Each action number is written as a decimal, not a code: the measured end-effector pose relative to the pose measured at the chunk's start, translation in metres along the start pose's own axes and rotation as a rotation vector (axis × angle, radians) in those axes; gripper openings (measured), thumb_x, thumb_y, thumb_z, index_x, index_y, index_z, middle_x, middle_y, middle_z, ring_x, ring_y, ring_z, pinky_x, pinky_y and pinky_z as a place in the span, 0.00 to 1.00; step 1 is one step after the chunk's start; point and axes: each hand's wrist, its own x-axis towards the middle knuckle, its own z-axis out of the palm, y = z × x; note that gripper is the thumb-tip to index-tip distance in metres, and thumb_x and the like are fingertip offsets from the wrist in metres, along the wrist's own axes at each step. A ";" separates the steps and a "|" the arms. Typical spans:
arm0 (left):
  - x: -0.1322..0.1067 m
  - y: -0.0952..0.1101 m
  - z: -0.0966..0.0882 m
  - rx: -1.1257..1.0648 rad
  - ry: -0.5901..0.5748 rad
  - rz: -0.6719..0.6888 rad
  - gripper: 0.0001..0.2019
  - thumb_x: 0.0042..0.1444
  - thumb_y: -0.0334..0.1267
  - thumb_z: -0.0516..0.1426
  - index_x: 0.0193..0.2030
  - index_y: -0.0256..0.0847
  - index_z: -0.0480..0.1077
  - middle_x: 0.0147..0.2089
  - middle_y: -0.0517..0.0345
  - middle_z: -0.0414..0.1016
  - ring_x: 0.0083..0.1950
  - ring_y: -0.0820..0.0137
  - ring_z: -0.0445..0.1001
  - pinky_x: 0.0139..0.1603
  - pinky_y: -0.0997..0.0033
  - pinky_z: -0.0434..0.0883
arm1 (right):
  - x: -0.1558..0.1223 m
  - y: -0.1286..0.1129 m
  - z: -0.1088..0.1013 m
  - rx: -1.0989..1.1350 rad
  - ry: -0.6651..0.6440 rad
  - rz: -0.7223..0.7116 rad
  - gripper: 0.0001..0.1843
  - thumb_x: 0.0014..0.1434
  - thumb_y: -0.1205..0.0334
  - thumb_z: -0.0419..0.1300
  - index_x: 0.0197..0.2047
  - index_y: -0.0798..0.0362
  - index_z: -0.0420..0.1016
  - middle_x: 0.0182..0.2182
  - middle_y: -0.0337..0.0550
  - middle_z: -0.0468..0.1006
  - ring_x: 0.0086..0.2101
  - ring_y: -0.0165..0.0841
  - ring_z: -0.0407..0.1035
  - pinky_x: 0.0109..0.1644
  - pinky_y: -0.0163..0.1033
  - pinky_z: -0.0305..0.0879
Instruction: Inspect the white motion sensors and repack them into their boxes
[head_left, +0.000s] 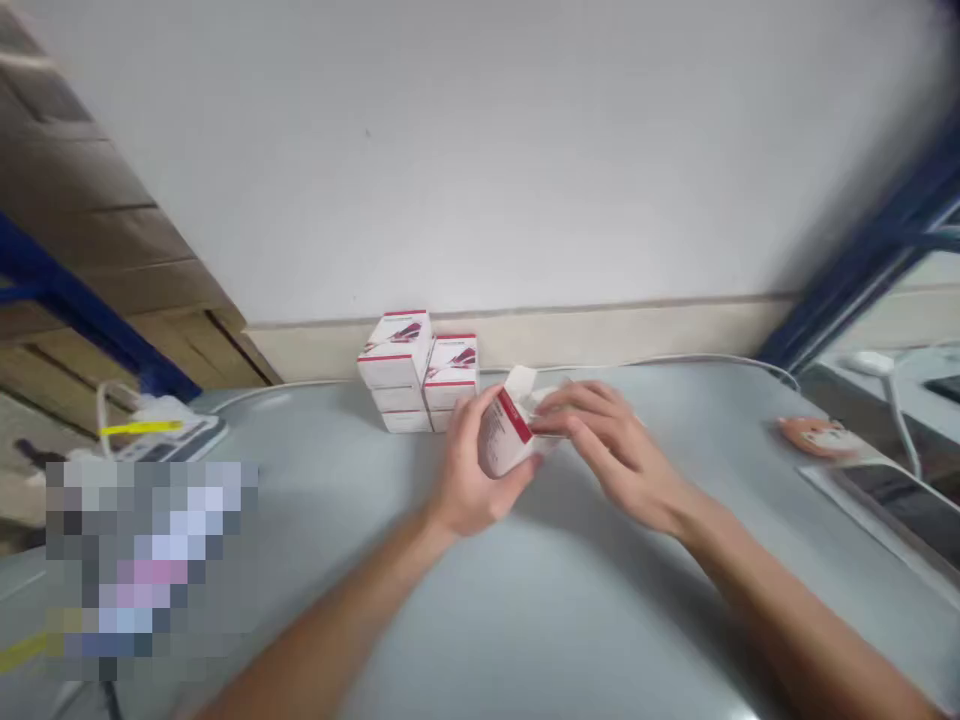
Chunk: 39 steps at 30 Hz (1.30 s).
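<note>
White wall (480,150) rises behind a grey table (465,610), with a stack of red-and-white boxes (417,370) near its back edge. Just in front of the stack, the left hand (472,480) wraps around a matching open box (502,435), its flap (521,385) raised. The right hand (615,450), fingers curved, works at that open end; whether it pinches anything cannot be told.

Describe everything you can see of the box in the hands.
The box is a small white carton with a red band; its print is unreadable. It tilts, an end flap standing open at the top. The left hand grips its body; the right hand's fingers touch the open end. It is held beside a stack of similar cartons.
</note>
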 end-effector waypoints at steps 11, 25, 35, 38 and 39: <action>-0.002 0.008 0.013 -0.118 0.134 -0.098 0.42 0.56 0.40 0.70 0.73 0.50 0.55 0.68 0.44 0.64 0.70 0.54 0.68 0.71 0.51 0.67 | 0.004 0.032 -0.002 -0.302 0.317 0.297 0.21 0.71 0.43 0.59 0.59 0.45 0.77 0.55 0.51 0.77 0.60 0.50 0.67 0.61 0.55 0.69; -0.001 0.012 0.005 -0.290 0.096 -0.204 0.29 0.70 0.51 0.59 0.69 0.52 0.49 0.59 0.49 0.67 0.59 0.61 0.74 0.63 0.56 0.69 | 0.001 0.059 -0.015 -0.309 0.211 0.486 0.14 0.68 0.54 0.64 0.54 0.47 0.81 0.44 0.45 0.85 0.41 0.42 0.80 0.46 0.45 0.74; 0.008 0.018 0.007 -0.532 0.124 -0.433 0.25 0.76 0.57 0.43 0.66 0.48 0.70 0.70 0.54 0.73 0.78 0.59 0.61 0.78 0.59 0.58 | 0.030 -0.069 -0.015 -0.331 0.100 -0.005 0.12 0.69 0.67 0.63 0.53 0.45 0.80 0.48 0.42 0.85 0.43 0.38 0.79 0.45 0.42 0.73; 0.007 0.023 0.013 -0.728 0.113 -0.462 0.27 0.76 0.58 0.42 0.67 0.47 0.70 0.69 0.54 0.75 0.77 0.59 0.63 0.77 0.58 0.60 | 0.044 -0.069 -0.007 -0.464 -0.011 0.074 0.14 0.67 0.71 0.61 0.52 0.47 0.82 0.47 0.45 0.85 0.42 0.39 0.79 0.41 0.41 0.69; 0.007 0.024 0.015 -0.768 0.108 -0.470 0.27 0.76 0.58 0.43 0.68 0.47 0.69 0.69 0.54 0.75 0.76 0.59 0.65 0.76 0.58 0.62 | 0.048 -0.067 -0.006 -0.488 -0.033 0.095 0.15 0.67 0.71 0.60 0.51 0.47 0.83 0.47 0.45 0.85 0.42 0.40 0.78 0.40 0.40 0.68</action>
